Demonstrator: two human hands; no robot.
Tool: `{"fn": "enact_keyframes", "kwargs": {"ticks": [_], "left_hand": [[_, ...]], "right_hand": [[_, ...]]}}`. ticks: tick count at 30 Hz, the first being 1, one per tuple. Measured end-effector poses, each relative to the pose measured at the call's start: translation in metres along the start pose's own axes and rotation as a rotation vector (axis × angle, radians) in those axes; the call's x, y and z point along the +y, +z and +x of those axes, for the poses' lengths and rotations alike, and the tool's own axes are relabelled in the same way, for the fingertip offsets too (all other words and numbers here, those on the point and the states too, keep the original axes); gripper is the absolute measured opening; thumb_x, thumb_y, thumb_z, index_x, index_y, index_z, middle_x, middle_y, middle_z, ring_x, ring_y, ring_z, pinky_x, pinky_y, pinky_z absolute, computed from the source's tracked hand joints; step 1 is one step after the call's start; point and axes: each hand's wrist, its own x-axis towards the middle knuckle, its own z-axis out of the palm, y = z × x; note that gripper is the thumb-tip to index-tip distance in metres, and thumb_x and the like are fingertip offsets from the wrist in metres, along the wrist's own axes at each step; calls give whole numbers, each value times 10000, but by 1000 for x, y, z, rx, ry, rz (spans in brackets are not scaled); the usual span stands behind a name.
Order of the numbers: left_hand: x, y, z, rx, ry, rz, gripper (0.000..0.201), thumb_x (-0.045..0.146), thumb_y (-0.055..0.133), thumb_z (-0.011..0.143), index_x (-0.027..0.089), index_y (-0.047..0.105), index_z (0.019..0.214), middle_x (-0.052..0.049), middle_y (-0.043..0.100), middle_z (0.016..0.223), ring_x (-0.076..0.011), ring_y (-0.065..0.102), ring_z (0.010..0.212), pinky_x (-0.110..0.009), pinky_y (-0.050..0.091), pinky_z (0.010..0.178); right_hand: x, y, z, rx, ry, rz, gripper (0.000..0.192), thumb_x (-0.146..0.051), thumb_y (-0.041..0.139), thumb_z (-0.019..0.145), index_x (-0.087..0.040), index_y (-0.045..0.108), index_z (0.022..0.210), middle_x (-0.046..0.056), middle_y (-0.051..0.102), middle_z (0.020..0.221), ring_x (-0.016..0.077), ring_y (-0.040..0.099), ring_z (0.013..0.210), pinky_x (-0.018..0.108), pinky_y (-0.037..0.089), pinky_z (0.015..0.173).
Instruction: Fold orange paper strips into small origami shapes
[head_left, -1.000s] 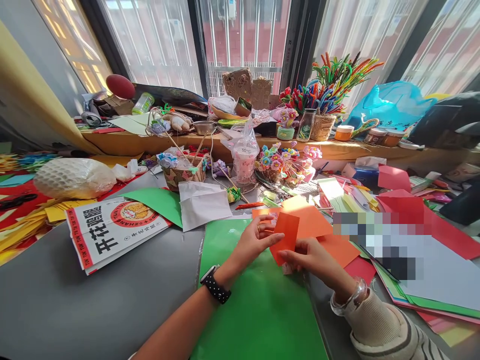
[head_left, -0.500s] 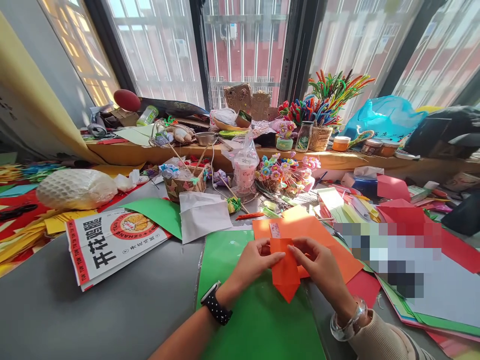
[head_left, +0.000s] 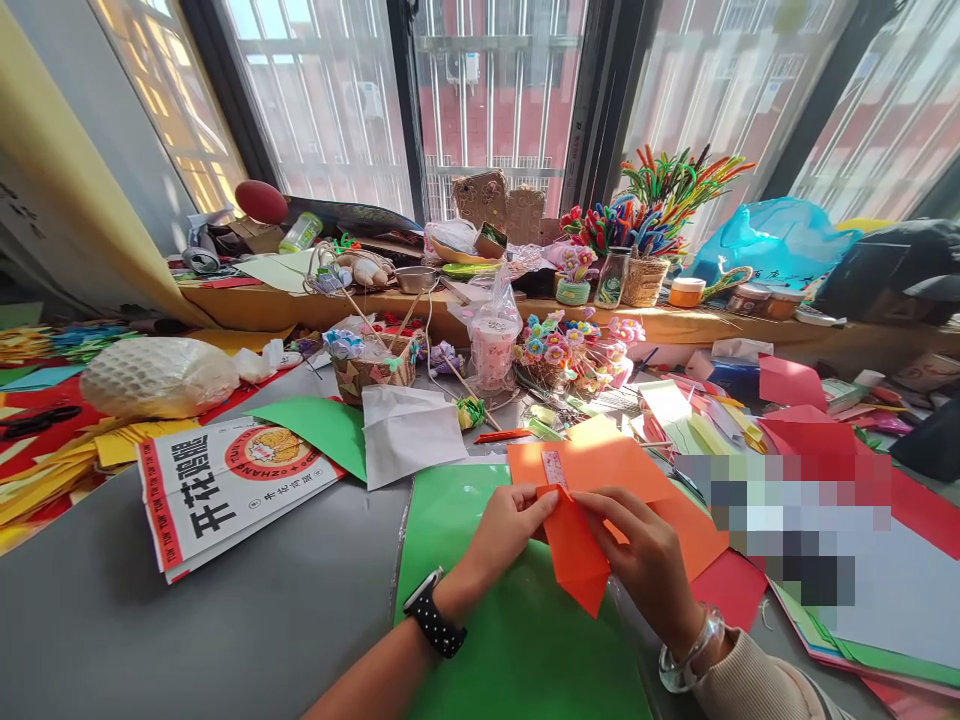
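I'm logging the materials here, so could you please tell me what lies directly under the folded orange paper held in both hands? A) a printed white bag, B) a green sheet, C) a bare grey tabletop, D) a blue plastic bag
B: the left hand and right hand pinch the folded orange paper above the green sheet.

folded orange paper (head_left: 576, 560), point down, over green sheet (head_left: 517, 640)

Home craft corner: coloured paper sheets (head_left: 517, 640), pipe cleaners (head_left: 660, 190), paper flowers (head_left: 574, 340) by window.
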Motion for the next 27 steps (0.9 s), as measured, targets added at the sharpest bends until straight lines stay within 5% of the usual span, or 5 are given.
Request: {"fn": "enact_keyframes", "kwargs": {"ticks": [9, 20, 27], "left_hand": [[0, 1, 0, 17, 93, 47, 324, 411, 485, 717, 112, 511, 594, 12, 444, 556, -95, 434, 535, -222, 402, 536], [0, 1, -1, 63, 185, 190, 335, 392, 477, 726, 137, 400, 523, 46, 300, 520, -61, 286, 493, -188, 256, 453], [-2, 0, -1, 89, 190, 197, 332, 426, 504, 688, 124, 483, 551, 30, 370, 521, -72, 333, 498, -194, 272, 459]], "right_hand": [[7, 1, -3, 81, -294, -131, 276, -70, 448, 787, -190, 550, 1013, 77, 586, 845, 163, 546, 755, 262, 447, 608], [9, 0, -5, 12, -383, -263, 390, -50, 433, 792, -201, 452, 1151, 94, 572, 905, 188, 526, 823, 295, 455, 656], [10, 1, -5, 1, -406, -268, 365, -37, 435, 788, -159, 470, 1130, 112, 571, 902, 193, 523, 827, 296, 459, 659]]}}
